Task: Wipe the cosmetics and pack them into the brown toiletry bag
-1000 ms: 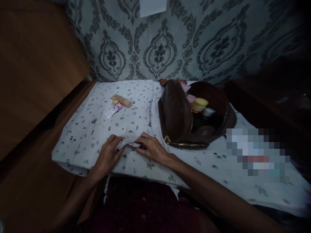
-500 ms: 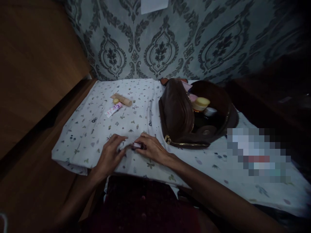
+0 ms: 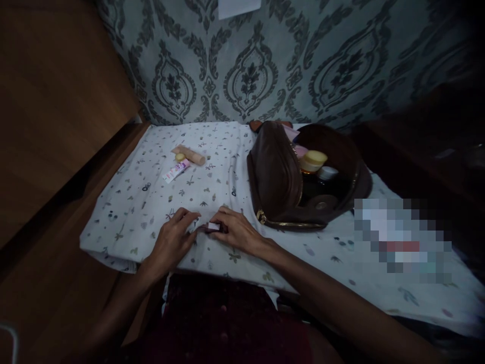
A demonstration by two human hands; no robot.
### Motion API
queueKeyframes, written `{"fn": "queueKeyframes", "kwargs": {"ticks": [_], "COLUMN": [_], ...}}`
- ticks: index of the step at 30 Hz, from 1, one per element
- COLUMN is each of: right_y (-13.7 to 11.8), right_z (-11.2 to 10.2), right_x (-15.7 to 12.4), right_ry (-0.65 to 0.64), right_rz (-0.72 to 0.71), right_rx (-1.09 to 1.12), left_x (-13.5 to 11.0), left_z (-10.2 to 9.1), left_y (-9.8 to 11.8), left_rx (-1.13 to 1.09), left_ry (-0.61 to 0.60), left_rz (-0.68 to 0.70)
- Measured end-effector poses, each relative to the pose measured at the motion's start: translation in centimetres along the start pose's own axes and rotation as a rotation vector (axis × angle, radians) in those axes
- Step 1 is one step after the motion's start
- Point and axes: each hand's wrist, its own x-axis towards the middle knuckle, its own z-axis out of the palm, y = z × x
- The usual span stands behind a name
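My right hand [image 3: 237, 229] is closed around a small dark object with a white label [image 3: 213, 226], low over the front part of the cloth. The fingers cover much of it, so its kind is unclear. To its left, my left hand [image 3: 176, 233] has thumb and index finger apart, with the thumb tip at the object's left end; whether they touch is hard to see. Farther back lie a beige tube [image 3: 191, 155], a small yellow-lidded pot [image 3: 180, 157] and a white and pink tube [image 3: 176, 171], close together.
An unzipped brown bag [image 3: 275, 177] stands right of my hands, holding a yellow-lidded jar [image 3: 313, 161], a white-capped container [image 3: 328, 173] and pink items. Patterned white cloth [image 3: 212, 187] covers the surface. A wooden cabinet [image 3: 56, 91] rises at left, a patterned wall [image 3: 250, 65] behind.
Both hands stay nearly in place. The small object shows slightly more of its dark left end and white label between them. The tubes and bag have not moved.
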Motion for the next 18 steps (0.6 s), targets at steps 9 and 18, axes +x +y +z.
{"fn": "queueKeyframes", "kwargs": {"ticks": [9,18], "right_y": [0.3,0.7], "right_z": [-0.2,0.3], "right_x": [-0.1,-0.1], "right_ry": [-0.001,0.240], "right_rz": [-0.044,-0.071], "right_rx": [0.016,0.114], "left_x": [-0.7,-0.7], "left_z": [-1.2,-1.5], "left_y": [-0.8,-1.2], "left_rx": [0.009,0.010], "left_ry": [0.009,0.052], "left_rz": [-0.063,-0.105]}}
